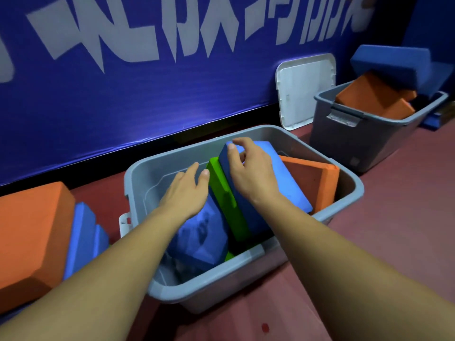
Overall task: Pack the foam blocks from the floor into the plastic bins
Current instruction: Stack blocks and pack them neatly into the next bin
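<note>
Settling is in hand: the right hand (pixel 251 173) curls its fingers (pixel 242 143) over the tilted blue foam slab (pixel 278 178) in the near grey plastic bin (pixel 221 286), the left hand (pixel 187 190) hovers flat-fingered beside the green foam block (pixel 226 200), and the orange foam block (pixel 32 232) on the floor (pixel 369 242) seems next.

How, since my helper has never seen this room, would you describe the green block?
Under the blue banner sits the nearer grey plastic bin. Inside, the green foam block leans between two blue foam blocks; colour separates it from them and the orange foam block.
</note>
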`<state>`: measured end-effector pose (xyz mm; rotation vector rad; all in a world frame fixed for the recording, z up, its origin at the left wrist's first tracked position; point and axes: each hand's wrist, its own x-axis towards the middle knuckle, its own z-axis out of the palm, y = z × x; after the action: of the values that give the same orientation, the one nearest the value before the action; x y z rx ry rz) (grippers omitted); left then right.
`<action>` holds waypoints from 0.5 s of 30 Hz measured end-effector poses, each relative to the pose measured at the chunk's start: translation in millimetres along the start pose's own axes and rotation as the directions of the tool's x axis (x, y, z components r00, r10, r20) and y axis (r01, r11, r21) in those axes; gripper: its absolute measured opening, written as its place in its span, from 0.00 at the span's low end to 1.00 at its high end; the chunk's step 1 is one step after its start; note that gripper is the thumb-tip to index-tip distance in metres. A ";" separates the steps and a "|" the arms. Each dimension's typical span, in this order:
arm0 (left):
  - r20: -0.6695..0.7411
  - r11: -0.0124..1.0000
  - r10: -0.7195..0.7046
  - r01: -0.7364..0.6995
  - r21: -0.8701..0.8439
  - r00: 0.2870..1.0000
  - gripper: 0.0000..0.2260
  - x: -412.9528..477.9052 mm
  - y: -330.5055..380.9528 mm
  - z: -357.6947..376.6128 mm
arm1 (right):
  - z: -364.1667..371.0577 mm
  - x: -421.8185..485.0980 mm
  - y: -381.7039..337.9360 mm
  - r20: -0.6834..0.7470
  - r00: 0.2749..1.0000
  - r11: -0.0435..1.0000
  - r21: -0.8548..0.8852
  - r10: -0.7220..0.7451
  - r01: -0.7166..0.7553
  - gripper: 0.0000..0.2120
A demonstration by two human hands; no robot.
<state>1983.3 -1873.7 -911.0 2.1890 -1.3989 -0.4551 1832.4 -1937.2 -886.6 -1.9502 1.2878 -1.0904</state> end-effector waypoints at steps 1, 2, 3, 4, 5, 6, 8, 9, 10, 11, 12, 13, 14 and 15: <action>-0.007 1.000 0.003 -0.003 -0.029 1.000 0.28 2.9 7.8 1.6 | -6.2 2.1 3.1 -0.032 0.999 0.999 -0.039 0.007 -0.008 0.17; -0.007 0.999 0.012 -0.013 -0.039 1.000 0.28 5.0 15.9 4.1 | -12.6 3.0 7.0 -0.048 0.999 0.995 -0.099 0.023 -0.028 0.18; 0.002 0.999 0.027 -0.027 -0.041 1.000 0.28 5.6 24.6 7.4 | -18.9 3.6 12.7 -0.052 0.998 0.982 -0.180 0.039 -0.048 0.19; 0.019 0.998 0.043 -0.042 -0.041 0.999 0.28 5.5 31.6 12.0 | -25.5 3.1 18.6 -0.044 0.997 0.962 -0.263 0.065 -0.074 0.21; 0.041 0.997 0.059 -0.057 -0.045 0.997 0.29 4.7 37.4 17.8 | -32.8 2.1 24.9 -0.036 0.994 0.939 -0.326 0.105 -0.111 0.22; 0.060 0.996 0.073 -0.070 -0.048 0.996 0.29 3.4 41.3 23.6 | -39.2 0.2 30.9 -0.028 0.987 0.922 -0.353 0.158 -0.157 0.24; 0.087 0.995 0.085 -0.079 -0.061 0.993 0.30 2.7 45.8 34.4 | -48.7 -3.5 45.2 -0.009 0.964 0.897 -0.364 0.267 -0.252 0.26; 0.097 0.995 0.077 -0.071 -0.067 0.992 0.30 2.1 47.1 38.7 | -51.1 -5.1 52.6 0.004 0.949 0.882 -0.370 0.315 -0.291 0.27; 0.110 0.996 0.067 -0.060 -0.071 0.992 0.31 1.0 48.6 42.9 | -52.5 -6.3 59.3 0.013 0.934 0.867 -0.375 0.358 -0.327 0.27; 0.125 0.996 0.062 -0.053 -0.075 0.990 0.31 -0.4 50.3 46.9 | -53.3 -7.3 64.1 0.020 0.919 0.856 -0.373 0.393 -0.358 0.28; 0.146 0.995 0.057 -0.045 -0.086 0.988 0.32 -2.1 52.0 50.5 | -53.8 -7.7 67.5 0.021 0.908 0.848 -0.368 0.418 -0.381 0.30; 0.165 0.994 0.054 -0.037 -0.105 0.985 0.32 -3.6 53.1 53.7 | -53.6 -7.2 70.3 0.019 0.902 0.844 -0.363 0.430 -0.395 0.31; 0.179 0.992 0.049 -0.027 -0.125 0.983 0.33 -4.0 53.2 56.1 | -52.6 -6.3 70.3 0.013 0.899 0.840 -0.362 0.438 -0.404 0.32; 0.186 0.990 0.048 -0.021 -0.142 0.981 0.33 -3.3 52.9 57.8 | -51.2 -5.3 68.5 0.011 0.895 0.834 -0.369 0.446 -0.412 0.32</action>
<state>1912.3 -1902.3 -928.1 2.0494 -1.4528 -0.7421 1755.1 -1959.4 -916.2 -1.7908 1.8590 -0.5565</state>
